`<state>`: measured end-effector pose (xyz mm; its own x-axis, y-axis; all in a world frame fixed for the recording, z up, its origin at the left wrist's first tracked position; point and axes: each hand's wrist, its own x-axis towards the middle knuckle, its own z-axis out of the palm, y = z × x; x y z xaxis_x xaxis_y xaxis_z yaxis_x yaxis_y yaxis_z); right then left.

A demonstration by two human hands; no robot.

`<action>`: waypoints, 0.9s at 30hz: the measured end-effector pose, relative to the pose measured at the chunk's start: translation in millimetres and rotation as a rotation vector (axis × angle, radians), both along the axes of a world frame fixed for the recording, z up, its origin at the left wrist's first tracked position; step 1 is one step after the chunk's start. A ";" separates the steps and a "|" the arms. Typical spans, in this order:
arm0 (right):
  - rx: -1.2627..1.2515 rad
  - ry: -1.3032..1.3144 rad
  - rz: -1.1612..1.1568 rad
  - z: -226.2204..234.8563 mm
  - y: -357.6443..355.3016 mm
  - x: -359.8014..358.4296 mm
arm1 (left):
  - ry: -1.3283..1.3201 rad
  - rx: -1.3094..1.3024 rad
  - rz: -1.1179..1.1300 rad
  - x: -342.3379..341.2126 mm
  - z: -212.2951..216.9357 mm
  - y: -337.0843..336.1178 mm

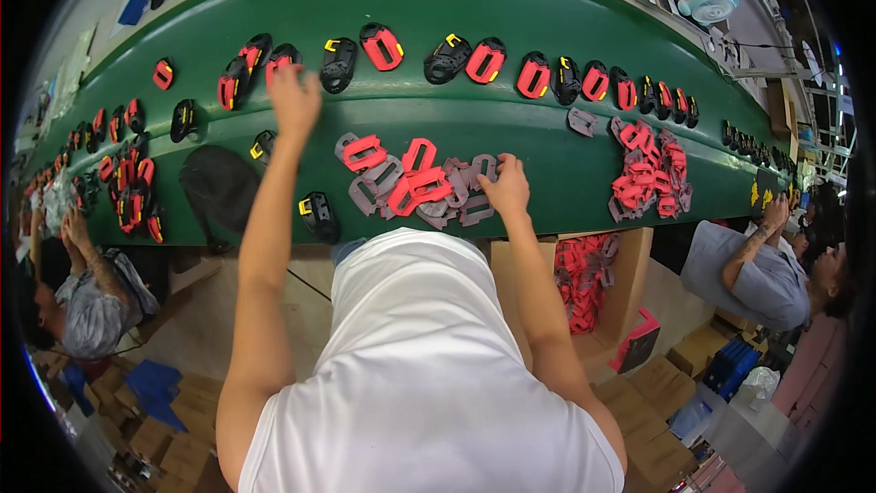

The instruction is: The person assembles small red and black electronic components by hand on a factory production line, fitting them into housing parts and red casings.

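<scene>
My left hand (297,102) reaches across the green belt, its fingers smeared by motion. It covers the lower part of a black device with a red cover (285,55); whether it grips the device does not show. At the right edge of a loose pile of red plastic covers (427,187) and grey plastic covers (363,196) is my right hand (509,190). Its thumb and forefinger are apart, beside a grey cover (483,167). Nearer to me lie a black device with a yellow tab (318,215) and another, partly hidden by my left forearm (264,145).
Several black and red devices (485,61) line the conveyor belt (538,0). Another cover pile (650,169) lies to the right, above a cardboard box (630,288) of covers. A dark rounded object (219,184) stands left of my arm. Co-workers (753,265) sit on both sides.
</scene>
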<state>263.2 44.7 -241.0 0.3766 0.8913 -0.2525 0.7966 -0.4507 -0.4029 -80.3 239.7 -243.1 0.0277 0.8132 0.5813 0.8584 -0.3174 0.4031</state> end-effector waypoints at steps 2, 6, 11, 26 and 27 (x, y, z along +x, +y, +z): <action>0.041 -0.009 -0.023 -17.0 3.8 -3.9 | -0.274 -0.349 -0.237 56.3 19.5 -34.7; 0.211 0.487 -0.121 4.9 3.4 -12.1 | -0.590 -0.824 -0.475 135.3 42.7 -113.6; 0.556 0.401 0.098 96.3 1.2 -58.7 | -0.784 -0.835 -0.722 168.3 78.7 -158.3; 0.619 0.871 0.120 163.8 -54.1 -88.6 | -0.965 -0.769 -0.639 126.8 161.5 -216.7; 0.619 0.872 0.123 166.8 -57.8 -91.2 | -0.965 -0.766 -0.637 125.6 167.5 -220.9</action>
